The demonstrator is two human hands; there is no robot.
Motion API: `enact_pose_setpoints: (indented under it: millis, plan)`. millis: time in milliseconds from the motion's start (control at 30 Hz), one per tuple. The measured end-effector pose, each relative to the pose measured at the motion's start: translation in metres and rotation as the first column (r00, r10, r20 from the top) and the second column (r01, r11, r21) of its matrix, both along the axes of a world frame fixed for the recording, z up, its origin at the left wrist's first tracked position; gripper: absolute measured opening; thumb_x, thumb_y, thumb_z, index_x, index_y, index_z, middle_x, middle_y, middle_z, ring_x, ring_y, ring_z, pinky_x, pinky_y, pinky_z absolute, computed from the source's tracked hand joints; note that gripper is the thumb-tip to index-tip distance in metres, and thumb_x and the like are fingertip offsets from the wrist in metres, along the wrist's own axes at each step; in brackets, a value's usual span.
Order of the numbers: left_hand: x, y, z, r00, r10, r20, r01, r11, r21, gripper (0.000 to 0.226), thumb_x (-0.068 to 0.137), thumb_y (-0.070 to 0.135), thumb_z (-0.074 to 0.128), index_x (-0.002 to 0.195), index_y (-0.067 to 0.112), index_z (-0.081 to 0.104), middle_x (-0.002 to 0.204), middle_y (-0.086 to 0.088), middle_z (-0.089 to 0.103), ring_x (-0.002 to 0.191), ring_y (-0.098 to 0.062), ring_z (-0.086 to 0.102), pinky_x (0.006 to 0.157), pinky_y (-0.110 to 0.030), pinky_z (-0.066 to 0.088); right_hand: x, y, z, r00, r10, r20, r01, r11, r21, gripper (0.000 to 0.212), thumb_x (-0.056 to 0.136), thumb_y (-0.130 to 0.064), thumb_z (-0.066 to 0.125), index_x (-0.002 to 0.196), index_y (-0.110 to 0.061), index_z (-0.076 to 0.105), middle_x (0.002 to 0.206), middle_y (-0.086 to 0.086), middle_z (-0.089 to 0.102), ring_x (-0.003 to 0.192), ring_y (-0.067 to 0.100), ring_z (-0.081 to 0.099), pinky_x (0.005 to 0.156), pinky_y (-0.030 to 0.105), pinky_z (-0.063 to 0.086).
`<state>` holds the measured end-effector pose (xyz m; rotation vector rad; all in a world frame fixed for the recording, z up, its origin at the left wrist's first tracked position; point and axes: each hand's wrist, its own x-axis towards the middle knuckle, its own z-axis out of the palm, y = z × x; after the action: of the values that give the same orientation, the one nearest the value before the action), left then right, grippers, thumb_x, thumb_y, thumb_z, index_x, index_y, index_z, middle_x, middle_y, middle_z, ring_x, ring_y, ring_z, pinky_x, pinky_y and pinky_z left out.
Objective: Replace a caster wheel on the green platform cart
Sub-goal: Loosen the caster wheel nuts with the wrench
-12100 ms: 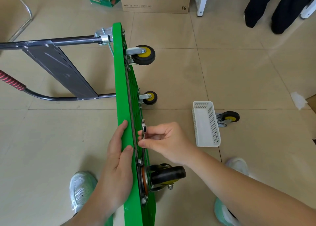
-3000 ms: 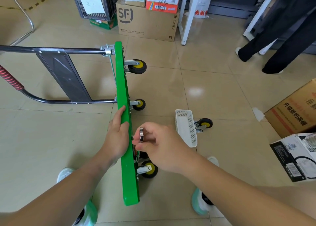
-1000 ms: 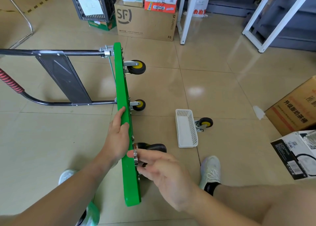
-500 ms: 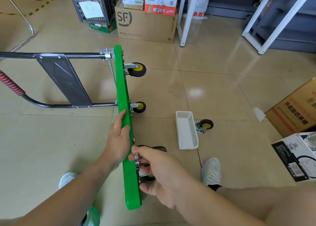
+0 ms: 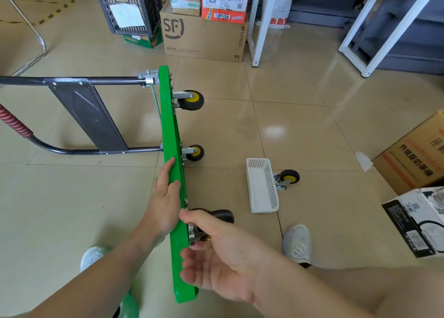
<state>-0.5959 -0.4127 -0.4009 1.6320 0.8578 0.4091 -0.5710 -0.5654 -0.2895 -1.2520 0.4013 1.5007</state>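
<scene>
The green platform cart (image 5: 168,115) stands on its side edge on the floor, with its black handle (image 5: 72,81) stretched out to the left. My left hand (image 5: 163,202) grips the deck's upper edge. My right hand (image 5: 223,257) is at the near caster (image 5: 222,215), with thumb and fingers curled round a silver wrench (image 5: 191,233) against the deck's underside. Most of this caster is hidden behind the hand. Two more black-and-yellow casters (image 5: 192,100) (image 5: 195,152) stick out further along. A loose caster (image 5: 288,177) lies on the floor.
A white plastic basket (image 5: 262,185) sits on the floor next to the loose caster. Cardboard boxes (image 5: 204,36) and a black crate (image 5: 127,7) stand behind the cart, with more boxes (image 5: 413,154) at the right. White table legs (image 5: 262,22) stand at the back. My shoe (image 5: 298,243) is near the basket.
My right hand has moved down along the deck with the silver wrench, from mid-deck to the near caster. My left hand keeps its grip on the deck edge.
</scene>
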Motion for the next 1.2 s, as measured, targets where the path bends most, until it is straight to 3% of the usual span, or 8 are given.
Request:
enact_pose_setpoints:
  millis: [100,333,533,633,867,1100,1133,1200]
  plan:
    - [0.0,0.0,0.0,1.0,0.006,-0.006,-0.006,1.0,0.016,0.057,0.106,0.013,0.033,0.156,0.04,0.031,0.158,0.006,0.034,0.139,-0.013,0.039,0.117,-0.035,0.032,0.002,0.002,0.004,0.996,-0.087,-0.03,0.089,0.994,0.06,0.026,0.082,-0.015,0.082,0.092,-0.002,0.062,0.062,0.014,0.061,0.044,0.017,0.059,0.043,0.026,0.055]
    - [0.0,-0.001,0.0,1.0,0.007,-0.021,-0.007,1.0,0.028,0.055,0.106,0.016,0.033,0.155,0.043,0.031,0.154,0.005,0.038,0.132,-0.013,0.043,0.113,-0.033,0.034,-0.003,0.001,0.0,0.959,-0.247,-0.136,0.253,0.967,0.029,0.018,0.083,-0.002,0.077,0.08,-0.002,0.06,0.059,0.01,0.055,0.041,0.012,0.054,0.035,0.018,0.046]
    - [-0.002,-0.002,0.003,0.999,-0.011,-0.032,0.012,0.999,0.038,0.053,0.108,0.018,0.031,0.156,0.043,0.028,0.154,0.007,0.037,0.116,0.006,0.05,0.095,-0.009,0.037,-0.016,-0.018,-0.013,0.981,-0.13,-0.143,0.132,0.991,0.005,0.023,0.089,0.0,0.069,0.067,-0.002,0.06,0.057,0.011,0.056,0.038,0.013,0.051,0.034,0.017,0.036]
    - [-0.002,-0.002,0.004,1.0,-0.011,-0.022,0.011,1.0,0.023,0.053,0.109,0.018,0.03,0.156,0.041,0.028,0.157,0.007,0.035,0.125,-0.001,0.048,0.107,-0.019,0.038,-0.02,-0.033,-0.02,0.992,-0.05,-0.117,0.054,0.998,0.033,0.019,0.087,0.001,0.071,0.069,0.001,0.065,0.058,0.012,0.057,0.041,0.017,0.051,0.038,0.022,0.038]
    - [-0.003,-0.004,0.005,1.0,-0.007,-0.019,0.007,1.0,-0.011,0.053,0.109,0.02,0.029,0.156,0.045,0.027,0.157,0.008,0.035,0.109,0.005,0.052,0.083,-0.014,0.04,-0.023,-0.049,-0.028,0.997,0.082,-0.005,-0.081,0.993,0.091,0.006,0.09,0.0,0.069,0.085,0.0,0.067,0.066,0.012,0.062,0.05,0.019,0.057,0.05,0.025,0.042]
    - [-0.004,-0.002,0.003,0.999,-0.021,-0.031,0.022,1.0,0.011,0.053,0.109,0.021,0.029,0.156,0.046,0.026,0.16,0.006,0.033,0.132,-0.014,0.045,0.109,-0.033,0.039,-0.025,-0.059,-0.051,0.984,0.174,0.044,-0.178,0.978,0.107,0.018,0.086,0.003,0.073,0.071,-0.004,0.078,0.072,0.015,0.069,0.057,0.022,0.063,0.052,0.028,0.046]
    - [-0.004,-0.002,0.003,0.999,-0.024,-0.033,0.024,1.0,0.013,0.053,0.109,0.022,0.029,0.156,0.046,0.026,0.16,0.007,0.033,0.133,-0.014,0.045,0.111,-0.034,0.038,-0.025,-0.061,-0.054,0.982,0.184,0.043,-0.187,0.978,0.09,0.007,0.084,0.004,0.075,0.08,-0.001,0.078,0.077,0.017,0.072,0.06,0.023,0.066,0.053,0.028,0.048]
    - [-0.004,-0.002,0.004,0.999,-0.025,-0.036,0.026,1.0,0.015,0.053,0.109,0.021,0.028,0.156,0.046,0.026,0.16,0.007,0.033,0.134,-0.014,0.044,0.113,-0.037,0.038,-0.025,-0.065,-0.062,0.97,0.238,0.057,-0.24,0.969,0.048,0.032,0.079,0.003,0.078,0.109,0.003,0.066,0.084,0.018,0.075,0.065,0.024,0.07,0.055,0.028,0.052]
